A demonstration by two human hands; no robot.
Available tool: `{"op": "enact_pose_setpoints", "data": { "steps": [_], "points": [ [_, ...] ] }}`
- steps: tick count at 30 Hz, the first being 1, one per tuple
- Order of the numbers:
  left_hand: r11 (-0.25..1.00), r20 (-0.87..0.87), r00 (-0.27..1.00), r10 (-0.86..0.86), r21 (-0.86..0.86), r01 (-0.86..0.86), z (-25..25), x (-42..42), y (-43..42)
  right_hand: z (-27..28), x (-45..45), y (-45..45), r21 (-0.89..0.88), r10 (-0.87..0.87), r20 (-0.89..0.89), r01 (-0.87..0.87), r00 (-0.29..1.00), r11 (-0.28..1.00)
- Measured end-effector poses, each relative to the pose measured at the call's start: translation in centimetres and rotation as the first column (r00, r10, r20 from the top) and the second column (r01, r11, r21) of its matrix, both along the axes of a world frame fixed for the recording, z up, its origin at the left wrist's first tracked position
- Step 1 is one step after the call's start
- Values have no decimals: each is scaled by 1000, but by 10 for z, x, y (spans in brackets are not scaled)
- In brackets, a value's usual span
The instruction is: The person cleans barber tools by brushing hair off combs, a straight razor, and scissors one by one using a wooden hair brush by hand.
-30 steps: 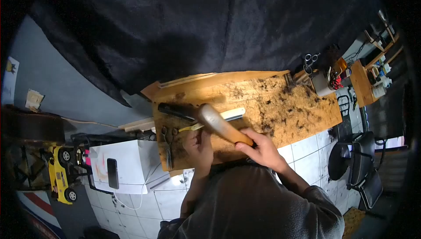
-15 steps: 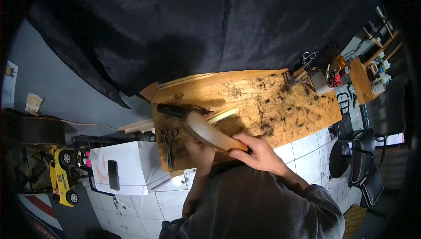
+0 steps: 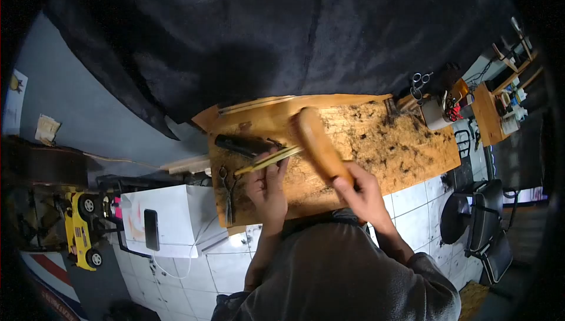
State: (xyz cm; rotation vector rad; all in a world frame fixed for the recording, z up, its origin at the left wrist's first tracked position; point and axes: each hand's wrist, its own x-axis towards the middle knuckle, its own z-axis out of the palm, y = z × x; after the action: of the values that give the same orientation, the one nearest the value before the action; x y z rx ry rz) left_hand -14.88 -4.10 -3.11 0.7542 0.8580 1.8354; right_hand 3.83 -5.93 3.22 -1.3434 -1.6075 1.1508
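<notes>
My right hand [image 3: 362,193] is closed round the handle of a wooden brush [image 3: 319,144], which is tilted over the table and slightly blurred. In my left hand [image 3: 269,187] is a thin yellow, razor-like tool [image 3: 269,161], held between thumb and fingers; its right end lies close to the brush. Just beyond that hand a black clipper-like device [image 3: 244,144] rests on the wooden table [image 3: 376,174]. Scissors [image 3: 228,194] lie at the table's left side. Dark hair clippings are scattered over the wood.
A container of tools [image 3: 435,115] stands at the table's back right, with scissors [image 3: 419,83] behind it. Left of the table, a phone [image 3: 151,230] lies on a white surface [image 3: 170,203]. A black chair [image 3: 491,221] is at the right. Dark cloth [image 3: 282,32] hangs behind.
The brush has swung up and to the right from over my left hand. The yellow tool, still in my left hand, has turned and now shows more fully.
</notes>
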Motion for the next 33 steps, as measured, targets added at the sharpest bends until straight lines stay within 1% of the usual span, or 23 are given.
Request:
{"op": "enact_pose_setpoints", "data": {
  "steps": [1, 2, 3, 5, 7, 9, 11, 12, 15, 16, 18, 19, 20, 21, 22, 23, 24, 25, 27, 28, 31, 32, 33],
  "points": [
    [999, -104, 995, 2, -35, -5, -10, -1, -2, 5, -5, -2, 34, 76, -11, -75, 997, 997],
    [997, -207, 978, 0, -69, -15, -24, -2, -8, 9, -11, -2, 193, 141, 27, -144, 990, 971],
    [994, -307, 952, -3, -103, -30, -27, -2, -10, 9, -15, -4, 196, 201, 23, -202, 979, 960],
    [991, -349, 935, 58, -95, -97, -32, -2, -9, 7, -19, -5, 63, 277, 103, -284, 955, 957],
    [981, -389, 912, 132, -81, -177, -24, -2, -5, 1, -18, -5, 112, 177, 109, -189, 978, 976],
    [985, -235, 969, 73, -139, -107, -4, -3, -8, -9, -10, -3, 120, 97, 128, -112, 987, 986],
    [992, -72, 990, 123, 15, -122, 4, 2, -2, -24, 2, -1, 30, 32, 192, -39, 981, 999],
    [993, -136, 984, 113, 49, -107, 2, -1, -1, -17, 4, 0, -7, -37, 210, 40, 977, 999],
    [997, -217, 974, 71, 50, -62, 4, -2, -1, -10, 6, 4, 8, -125, 209, 126, 970, 992],
    [999, -233, 971, 49, 31, -43, 5, 0, -2, -6, 6, 4, -71, -112, 237, 132, 965, 989],
    [1000, -266, 964, 5, -6, -7, 8, 4, -2, -1, 0, 1, -8, -51, 122, 53, 991, 999],
    [995, -370, 929, -5, -90, -30, 2, 3, -5, 1, -3, 0, 26, -15, 66, 14, 998, 1000],
    [983, -469, 883, -24, -170, -63, -10, 1, -11, 6, -7, -2, 93, 44, 90, -53, 995, 994],
    [964, -560, 827, -52, -244, -104, -9, 1, -13, 8, -10, -5, 82, 101, 97, -109, 990, 991],
    [996, -433, 901, -37, -84, 0, -7, 5, -11, 11, -12, -7, 71, 158, 105, -166, 982, 984],
    [983, -447, 883, 145, 167, -77, -4, 13, -4, 12, -14, -9, 60, 216, 113, -224, 970, 973],
    [995, -460, 882, 99, 63, -78, 0, 11, -6, 5, -15, -8, 133, 211, 78, -220, 974, 967],
    [996, -467, 883, 54, -41, -82, 2, 6, -9, -2, -13, -6, 103, 173, 75, -180, 982, 978],
    [996, -472, 881, 30, -58, -64, -4, -1, -9, -13, -4, -1, 43, 108, 73, -111, 991, 993],
    [996, -474, 880, 21, -66, -59, -6, -3, -9, -17, -1, 0, 77, 65, 81, -72, 995, 994],
    [996, -424, 901, 86, 35, -79, -7, -5, -4, -24, 8, 3, 16, -58, 127, 57, 990, 998],
    [995, -393, 914, 98, 41, -89, -5, -4, -3, -21, 10, 3, -3, -103, 135, 104, 985, 995],
    [994, -362, 926, 110, 47, -100, 0, -2, -2, -17, 11, 4, -4, -102, 148, 104, 984, 995]
  ]
}}
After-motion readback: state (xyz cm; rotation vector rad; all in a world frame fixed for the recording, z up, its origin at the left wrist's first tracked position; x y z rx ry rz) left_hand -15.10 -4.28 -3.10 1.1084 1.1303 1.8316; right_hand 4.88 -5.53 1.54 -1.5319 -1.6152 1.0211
